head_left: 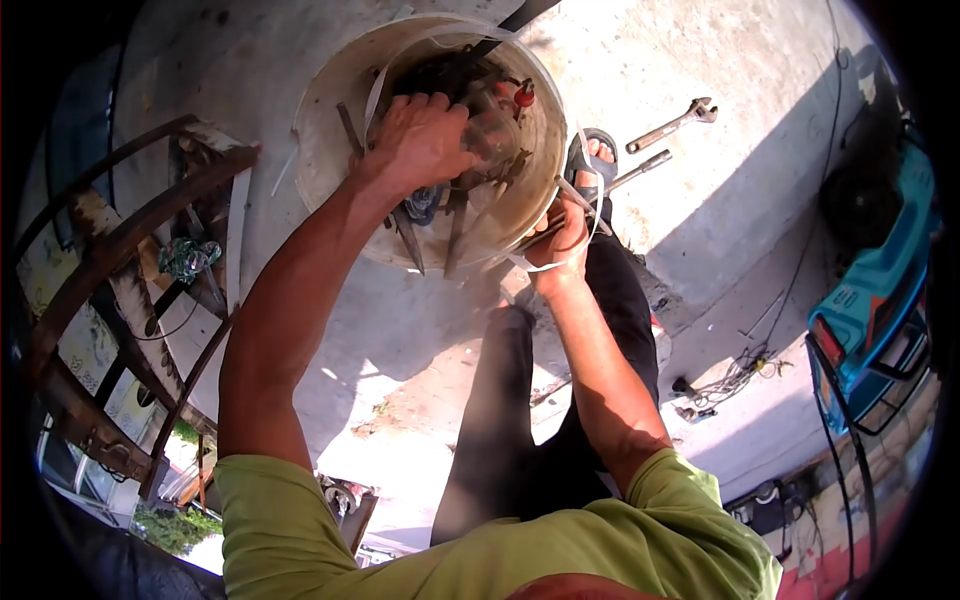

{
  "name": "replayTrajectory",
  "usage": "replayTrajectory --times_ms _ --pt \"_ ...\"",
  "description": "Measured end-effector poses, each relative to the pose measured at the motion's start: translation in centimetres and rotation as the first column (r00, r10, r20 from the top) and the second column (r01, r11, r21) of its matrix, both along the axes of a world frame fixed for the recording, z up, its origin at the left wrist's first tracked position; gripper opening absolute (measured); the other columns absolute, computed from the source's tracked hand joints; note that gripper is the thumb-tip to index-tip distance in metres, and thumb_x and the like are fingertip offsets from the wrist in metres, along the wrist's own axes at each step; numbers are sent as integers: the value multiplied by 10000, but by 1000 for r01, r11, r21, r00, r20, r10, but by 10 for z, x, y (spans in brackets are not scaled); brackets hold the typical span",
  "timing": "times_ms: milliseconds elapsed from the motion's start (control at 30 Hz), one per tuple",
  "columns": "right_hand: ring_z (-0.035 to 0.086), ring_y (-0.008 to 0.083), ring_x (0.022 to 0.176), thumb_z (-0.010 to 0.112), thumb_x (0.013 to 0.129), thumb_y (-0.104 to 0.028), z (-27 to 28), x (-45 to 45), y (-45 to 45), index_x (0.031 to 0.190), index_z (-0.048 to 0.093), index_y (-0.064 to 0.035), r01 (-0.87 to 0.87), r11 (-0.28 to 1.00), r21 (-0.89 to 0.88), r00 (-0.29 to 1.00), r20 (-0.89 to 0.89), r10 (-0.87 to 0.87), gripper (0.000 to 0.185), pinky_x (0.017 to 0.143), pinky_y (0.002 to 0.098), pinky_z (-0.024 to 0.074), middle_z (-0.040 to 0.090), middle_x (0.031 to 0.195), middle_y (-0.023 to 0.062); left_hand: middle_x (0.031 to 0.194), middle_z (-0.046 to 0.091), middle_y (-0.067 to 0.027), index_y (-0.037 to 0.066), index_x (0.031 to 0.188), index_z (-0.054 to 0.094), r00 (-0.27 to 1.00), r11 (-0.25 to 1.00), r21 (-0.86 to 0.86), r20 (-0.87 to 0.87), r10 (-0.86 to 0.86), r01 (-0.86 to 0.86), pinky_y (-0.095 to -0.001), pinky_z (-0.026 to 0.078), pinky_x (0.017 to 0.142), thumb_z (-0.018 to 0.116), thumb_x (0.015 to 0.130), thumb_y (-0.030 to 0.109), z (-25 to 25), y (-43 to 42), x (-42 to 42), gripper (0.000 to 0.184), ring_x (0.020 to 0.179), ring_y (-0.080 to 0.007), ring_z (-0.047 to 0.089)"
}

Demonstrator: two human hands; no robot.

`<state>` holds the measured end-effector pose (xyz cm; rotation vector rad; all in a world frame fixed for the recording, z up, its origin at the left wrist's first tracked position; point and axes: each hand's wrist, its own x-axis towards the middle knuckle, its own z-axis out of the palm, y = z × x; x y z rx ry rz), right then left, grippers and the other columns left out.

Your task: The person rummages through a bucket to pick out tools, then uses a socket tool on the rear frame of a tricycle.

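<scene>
A whitish plastic bucket stands on the ground, holding a jumble of tools and metal pieces. My left hand reaches down inside it, fingers curled over dark items; what they grip is hidden. Beside its thumb lies a clear plastic container, with a red-topped piece near the far wall. Pointed metal bars lie below my left wrist. At the bucket's right side, my right hand is closed around a thin metal rod, close to the rim. A white strap handle loops past this hand.
An adjustable wrench lies on the concrete, and another metal tool lies near my sandalled foot. A rusty curved metal frame stands at left. To the right are a teal machine and tangled cables.
</scene>
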<state>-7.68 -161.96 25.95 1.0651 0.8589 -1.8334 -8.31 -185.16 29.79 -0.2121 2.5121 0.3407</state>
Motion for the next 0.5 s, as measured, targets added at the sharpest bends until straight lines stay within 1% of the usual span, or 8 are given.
replayTrajectory --times_ms 67,100,200,267,300,367,400,500 --pt "598 185 692 465 1013 -384 6 -2 -3 1035 630 -18 -7 1000 16 1000 1 7 402 653 305 484 668 814 81 1108 649 -199 62 1094 676 999 999 37 -3 37 -36 -467 426 968 690 797 393 -15 12 -9 445 1073 -376 613" --pt "598 183 691 466 1011 -383 8 -3 -4 1033 631 -19 -11 1000 24 1000 1 11 400 653 303 483 668 812 81 1137 677 -198 70 1151 687 998 1000 5 53 29 -30 -447 457 971 685 787 475 -25 18 -15 545 1102 -355 630" --pt "605 180 702 480 1004 -381 7 -2 0 1008 626 -28 -33 999 -19 999 -34 32 381 657 303 486 674 824 85 1179 698 -178 77 1201 688 929 989 40 351 120 -143 -408 503 955 706 754 531 -30 26 -40 637 1110 -322 660" --pt "621 187 786 525 997 -384 -12 5 10 1049 660 -28 -20 995 -101 999 -48 15 384 779 348 507 672 855 70 1195 702 -160 87 1233 678 912 997 60 410 17 -45 -393 527 938 715 739 552 -35 28 -51 679 1100 -306 676" --pt "629 191 829 548 994 -386 -12 5 9 1069 677 -28 -14 989 -146 998 -55 6 387 840 370 517 671 870 63 1203 704 -151 92 1249 673 898 998 67 438 -33 4 -385 538 929 719 731 562 -38 27 -54 701 1096 -298 683" --pt "624 187 823 540 999 -382 -7 5 7 1054 675 -32 -9 994 -108 1000 -25 7 380 826 361 514 670 870 61 1159 723 -128 117 1185 711 889 999 36 456 -39 25 -396 542 905 714 741 557 -47 28 -56 625 1081 -288 692" --pt "622 186 820 535 1002 -380 -3 2 6 1046 675 -33 -6 996 -88 1000 -12 5 377 819 357 513 669 869 60 1138 732 -117 129 1153 729 886 999 21 462 -44 38 -402 544 892 711 745 554 -41 30 -60 589 1073 -283 696" --pt "616 176 797 531 1002 -382 -25 9 19 1014 673 -40 -13 975 -222 999 -46 3 371 782 333 503 671 856 52 1158 718 -151 88 1164 704 897 994 46 436 71 -101 -409 535 909 720 730 512 -19 30 -54 608 1099 -296 683"
